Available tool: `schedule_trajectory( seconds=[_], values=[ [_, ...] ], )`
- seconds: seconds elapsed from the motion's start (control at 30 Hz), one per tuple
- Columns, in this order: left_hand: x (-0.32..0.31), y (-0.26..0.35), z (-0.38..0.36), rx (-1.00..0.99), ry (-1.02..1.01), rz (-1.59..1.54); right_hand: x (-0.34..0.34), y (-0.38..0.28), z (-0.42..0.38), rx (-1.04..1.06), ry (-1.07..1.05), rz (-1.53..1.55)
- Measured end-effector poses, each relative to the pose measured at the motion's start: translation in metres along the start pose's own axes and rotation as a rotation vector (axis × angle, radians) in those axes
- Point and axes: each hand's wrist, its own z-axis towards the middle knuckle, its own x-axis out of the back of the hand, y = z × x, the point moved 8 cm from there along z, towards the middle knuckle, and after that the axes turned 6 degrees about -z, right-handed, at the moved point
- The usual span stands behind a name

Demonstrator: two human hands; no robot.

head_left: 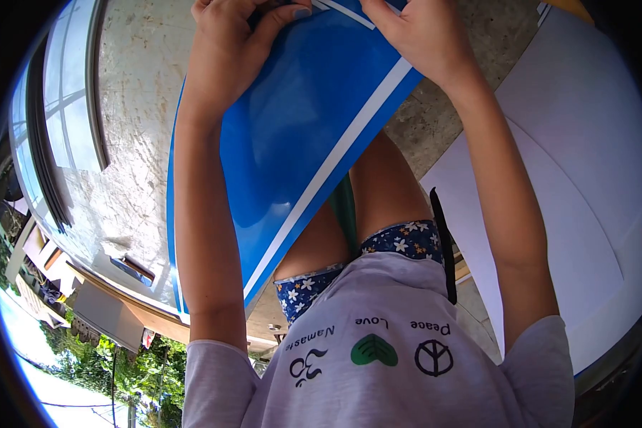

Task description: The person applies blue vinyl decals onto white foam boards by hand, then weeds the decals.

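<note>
A glossy blue sheet (285, 135) with a white stripe (335, 153) along its slanted right edge lies in front of my body. At its top, a narrow white strip (349, 14) runs between my hands. My left hand (232, 36) is over the sheet's upper left, thumb and fingers drawn together; what they pinch is too small to tell. My right hand (424, 36) rests at the upper right edge, its thumb by the end of the white strip. The top of the frame cuts off its other fingers.
Beneath the blue sheet is a scuffed, pale work surface (139, 93). Dark-edged glossy panels (71, 93) stand at the left, near a small dark object (132, 271). Large white sheets (549, 178) lie at the right. My legs are under the sheet's lower edge.
</note>
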Motion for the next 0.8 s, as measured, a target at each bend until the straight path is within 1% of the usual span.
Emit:
schedule_trajectory(
  seconds=[0.07,0.1,0.17,0.3,0.37,0.47,0.6,0.8],
  values=[
    [0.000,-0.001,0.000,-0.002,-0.010,0.013,-0.005,0.005,0.001,0.035,0.006,0.031],
    [0.000,-0.003,0.000,0.012,-0.016,-0.028,-0.004,0.007,-0.001,0.036,0.006,0.032],
    [0.000,-0.007,0.000,0.025,-0.023,-0.069,-0.004,0.003,0.000,0.060,-0.036,-0.022],
    [-0.003,-0.014,0.000,-0.029,-0.025,-0.113,-0.002,-0.001,0.000,0.013,-0.095,-0.030],
    [-0.003,-0.013,-0.001,-0.038,-0.039,-0.146,-0.005,0.002,0.000,0.065,-0.075,0.102],
    [-0.004,-0.016,-0.001,0.020,-0.039,-0.201,-0.007,0.000,-0.001,0.109,-0.102,0.081],
    [-0.003,-0.018,-0.002,0.038,-0.039,-0.234,-0.003,-0.009,0.000,0.071,-0.157,0.048],
    [-0.005,-0.023,-0.005,0.070,-0.011,-0.301,-0.008,0.001,0.000,-0.022,-0.206,0.167]
  ],
)
